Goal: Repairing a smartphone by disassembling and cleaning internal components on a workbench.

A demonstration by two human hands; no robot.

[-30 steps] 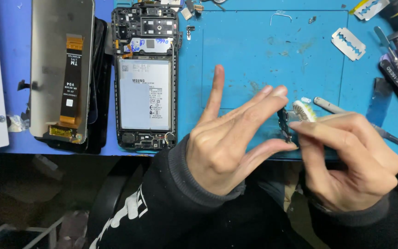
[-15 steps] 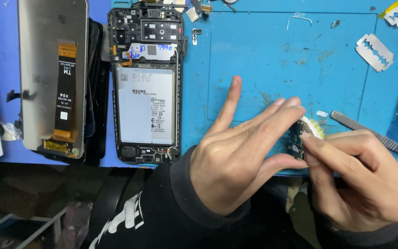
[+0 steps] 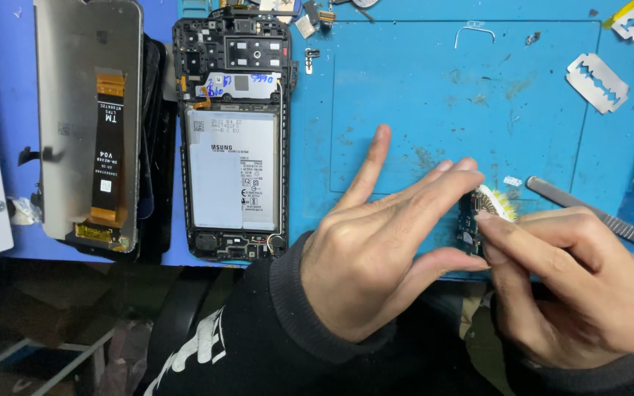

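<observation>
Compared with a second ago, we are seeing the whole bench sliding toward 3 o'clock in the head view: the razor blade (image 3: 597, 82) and the tweezers (image 3: 596, 214) are now sitting nearer the right edge, and the opened phone (image 3: 232, 139) is lying closer to the middle. Our hands are keeping the same hold as before, only drifting a little toward 3 o'clock with the rest.

Our left hand (image 3: 376, 257) is reaching in from 6 o'clock, palm turned down. Its thumb and middle finger are pinching the small dark circuit board (image 3: 469, 224) at its edge, while the index finger is sticking out straight toward 12 o'clock, touching nothing. Our right hand (image 3: 574, 286) is coming in from 5 o'clock, fingers curled, gripping a small brush with whitish bristles (image 3: 494, 202); the bristles are pressing on the upper end of the board. The board is standing on edge just above the near rim of the blue work mat (image 3: 434, 81), at about 4 o'clock from the phone.

The tweezers are lying on the mat just beside our right knuckles, at 2 o'clock from them. The detached screen panel (image 3: 89, 125), face down with its orange flex cable showing, is resting at 9 o'clock from the phone.
</observation>
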